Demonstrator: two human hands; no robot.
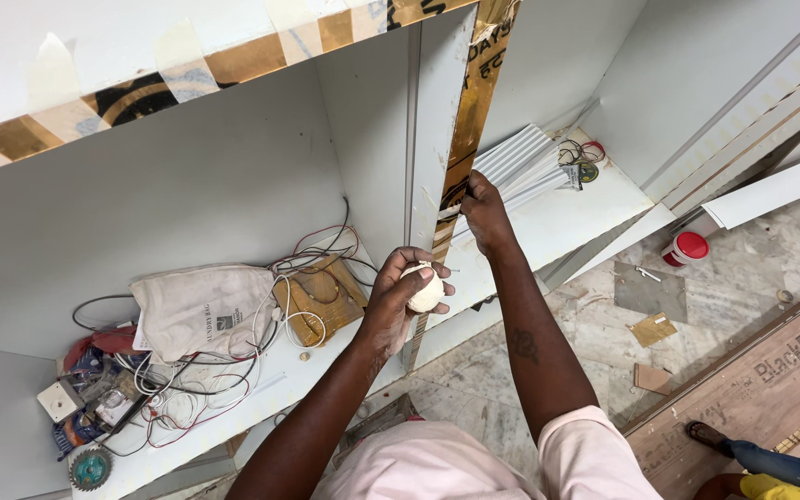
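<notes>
The person's left hand (pixel 398 298) is wrapped around a pale, rounded lump (pixel 424 288), possibly putty, pressed against the front edge of a white upright panel (pixel 437 111). The right hand (pixel 485 211) pinches a brown tape strip (pixel 474 102) running down that edge. Both work inside a white cabinet above a marble floor (pixel 696 306). On the left shelf (pixel 289 370) lie a cloth bag (pixel 198 310), tangled wires (pixel 206 389), a small wooden box (pixel 318 301) and a circular saw blade (pixel 91 467). The right shelf holds white slats (pixel 520 167). A red-lidded jar (pixel 687 248) stands on the floor.
</notes>
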